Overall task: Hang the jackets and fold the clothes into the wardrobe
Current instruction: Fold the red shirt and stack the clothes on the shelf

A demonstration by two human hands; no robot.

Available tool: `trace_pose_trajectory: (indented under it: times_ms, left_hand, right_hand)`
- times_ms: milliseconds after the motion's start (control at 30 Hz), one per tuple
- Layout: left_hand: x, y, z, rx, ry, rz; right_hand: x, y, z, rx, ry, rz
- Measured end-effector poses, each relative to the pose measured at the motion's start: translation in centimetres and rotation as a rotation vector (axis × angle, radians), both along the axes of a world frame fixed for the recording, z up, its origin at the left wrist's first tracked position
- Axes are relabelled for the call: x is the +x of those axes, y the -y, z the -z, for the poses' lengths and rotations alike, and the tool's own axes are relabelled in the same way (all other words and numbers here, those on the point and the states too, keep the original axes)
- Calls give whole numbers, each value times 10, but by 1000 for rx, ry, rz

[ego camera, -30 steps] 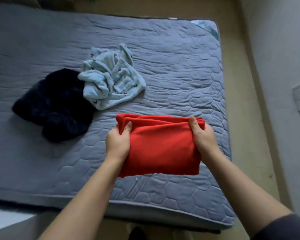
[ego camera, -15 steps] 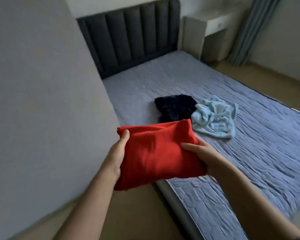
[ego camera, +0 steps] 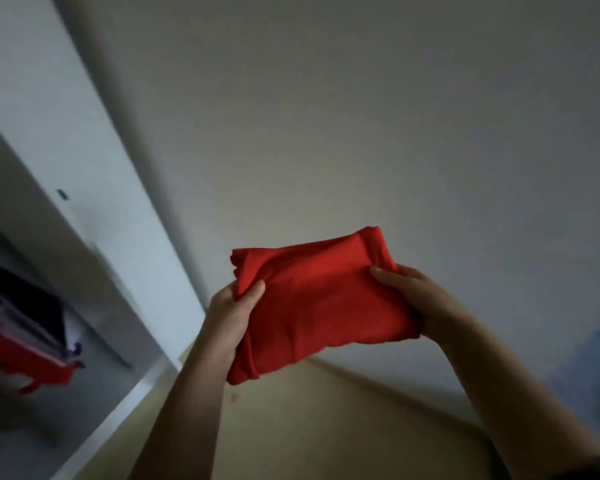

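My left grip (ego camera: 230, 318) and right grip (ego camera: 417, 299) squeeze the folded red top (ego camera: 321, 301). A wall (ego camera: 361, 116) is ahead, the wardrobe (ego camera: 94, 209) left, open floor (ego camera: 326, 431) below.

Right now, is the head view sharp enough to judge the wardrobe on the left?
Head view: folded red garment, left hand and right hand holding it are fairly sharp; wardrobe at left is motion-smeared, its hanging clothes streaked; light dim and flat; wide-angle lens bows edges.

Bare forearms extend up from lower frame, left hand (ego camera: 230, 317) centre, right hand (ego camera: 417, 299) centre-right, thumbs on top, both gripping cloth (ego camera: 321, 301)
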State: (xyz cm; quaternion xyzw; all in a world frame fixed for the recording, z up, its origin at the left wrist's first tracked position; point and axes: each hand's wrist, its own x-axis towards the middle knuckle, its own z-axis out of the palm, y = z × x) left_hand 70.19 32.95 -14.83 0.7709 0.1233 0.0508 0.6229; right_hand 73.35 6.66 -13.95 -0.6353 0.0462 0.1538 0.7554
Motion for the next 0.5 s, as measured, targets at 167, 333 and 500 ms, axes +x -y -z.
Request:
trace_pose_trajectory:
  times_ms: [167,333,500]
  left_hand:
    - [-34,-154,-10,-8,80,-273]
    - [-81,-250,-13,-204,125,-504]
    - [-108,-322,-10,-234,143,-748]
  right_hand:
    - [41,-170,-9,52,-32,-399]
    - [54,-304,-8,59,-4,-697]
    - [66,-423,-1,43,53,-901]
